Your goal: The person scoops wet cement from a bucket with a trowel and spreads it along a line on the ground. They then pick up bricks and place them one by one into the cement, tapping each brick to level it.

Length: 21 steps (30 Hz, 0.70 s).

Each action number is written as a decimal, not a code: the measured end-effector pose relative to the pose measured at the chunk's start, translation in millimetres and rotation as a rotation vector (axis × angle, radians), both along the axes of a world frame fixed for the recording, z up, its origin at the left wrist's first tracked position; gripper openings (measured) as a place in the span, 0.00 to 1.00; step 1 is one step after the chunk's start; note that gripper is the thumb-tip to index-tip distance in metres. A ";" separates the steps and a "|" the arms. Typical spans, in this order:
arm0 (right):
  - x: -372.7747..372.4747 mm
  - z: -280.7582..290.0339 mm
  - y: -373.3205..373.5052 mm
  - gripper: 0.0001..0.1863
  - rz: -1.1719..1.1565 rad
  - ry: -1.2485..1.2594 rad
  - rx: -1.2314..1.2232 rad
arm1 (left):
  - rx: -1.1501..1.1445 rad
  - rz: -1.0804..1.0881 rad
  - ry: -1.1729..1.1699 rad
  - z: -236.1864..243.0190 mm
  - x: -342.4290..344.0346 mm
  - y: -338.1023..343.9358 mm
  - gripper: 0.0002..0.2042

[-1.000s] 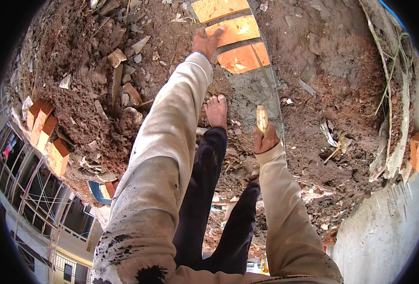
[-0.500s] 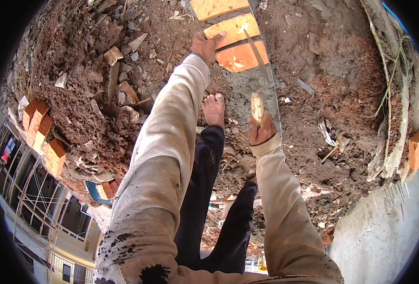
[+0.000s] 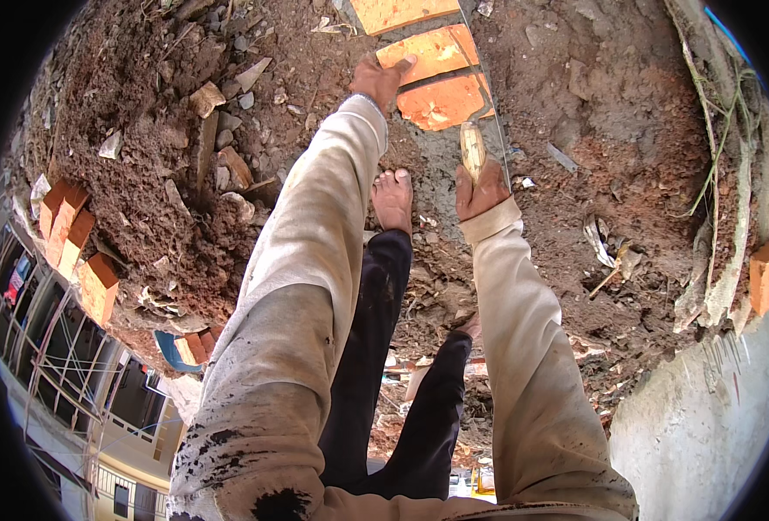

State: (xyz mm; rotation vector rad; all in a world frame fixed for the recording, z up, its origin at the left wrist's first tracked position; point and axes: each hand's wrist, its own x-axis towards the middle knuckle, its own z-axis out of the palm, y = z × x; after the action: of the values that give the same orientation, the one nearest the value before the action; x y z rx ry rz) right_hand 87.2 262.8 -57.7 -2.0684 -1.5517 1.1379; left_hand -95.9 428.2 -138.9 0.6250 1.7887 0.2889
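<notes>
Three orange bricks lie in a row on grey mortar at the top: a far brick (image 3: pixel 406 12), a middle brick (image 3: pixel 432 52) and a near brick (image 3: pixel 441 102). My left hand (image 3: pixel 377 84) grips the left end of the middle brick, thumb on its top face. In my right hand (image 3: pixel 483 189) is a trowel, its pale wooden handle (image 3: pixel 472 149) pointing away from me. The trowel's thin metal neck reaches the near brick's right end; its blade shows barely, nearly edge-on. A taut string (image 3: pixel 501 143) runs along the bricks' right ends.
Loose soil and broken brick pieces (image 3: pixel 236 168) spread to the left, with stacked bricks (image 3: pixel 65 224) farther out. A blue pan (image 3: pixel 174 351) holds bricks. Roots (image 3: pixel 721 217) and a concrete surface (image 3: pixel 706 417) are on the right. My bare foot (image 3: pixel 392 200) stands beside the mortar.
My right hand has moved forward with the trowel, and its blade has turned from lying across the bricks to nearly edge-on at their right ends. My left hand stays on the middle brick.
</notes>
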 end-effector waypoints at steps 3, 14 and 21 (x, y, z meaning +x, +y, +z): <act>1.0 12.0 -3.7 0.21 -0.021 0.018 -0.106 | 0.014 0.027 -0.034 -5.3 -4.9 -8.1 0.48; 28.0 74.2 -127.2 0.21 -0.064 0.037 -0.127 | 0.775 -0.917 0.782 11.5 26.2 -11.1 0.40; 39.3 99.6 -208.0 0.18 -0.216 0.047 -0.336 | 0.483 -1.274 0.615 6.1 16.5 20.8 0.40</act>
State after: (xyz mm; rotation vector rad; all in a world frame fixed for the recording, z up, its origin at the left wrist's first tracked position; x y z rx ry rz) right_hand 126.4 54.8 41.9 -2.3319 -1.1419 1.4288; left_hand -79.3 449.0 -132.9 2.2085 1.4902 -0.4138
